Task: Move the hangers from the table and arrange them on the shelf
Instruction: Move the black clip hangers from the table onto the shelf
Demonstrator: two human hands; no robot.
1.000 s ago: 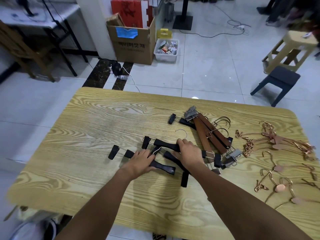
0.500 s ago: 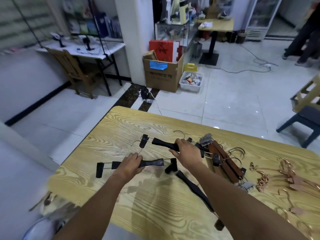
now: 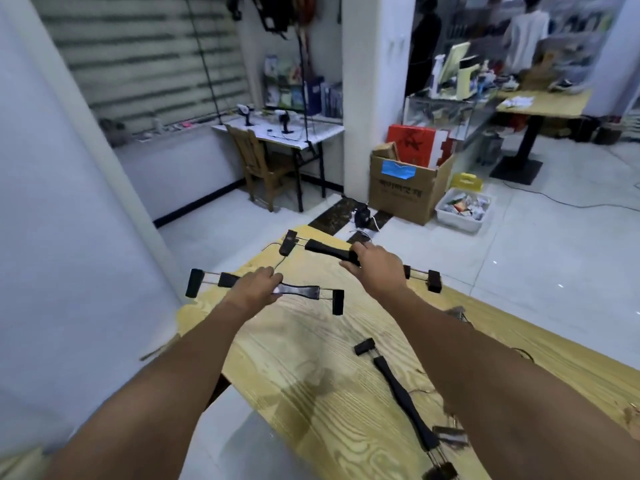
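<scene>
My left hand (image 3: 257, 285) grips the middle of a black clip hanger (image 3: 300, 292), held level above the near-left corner of the wooden table (image 3: 311, 382). My right hand (image 3: 375, 268) grips a second black clip hanger (image 3: 327, 250), raised over the table's far-left corner, with its wire hook pointing left. A third black clip hanger (image 3: 398, 386) lies on the table under my right forearm. The brown and metal hangers are mostly hidden behind that forearm. No shelf can be made out.
A white wall or panel (image 3: 62, 237) stands close on the left. Beyond the table are a cardboard box (image 3: 403, 192), a white bin (image 3: 462, 209), a wooden chair (image 3: 263, 168) and a small desk (image 3: 287, 136). Two people stand at the back.
Both hands have lifted their black hangers off the table and carried them up and to the left. The view has swung left and upward, away from the hanger piles.
</scene>
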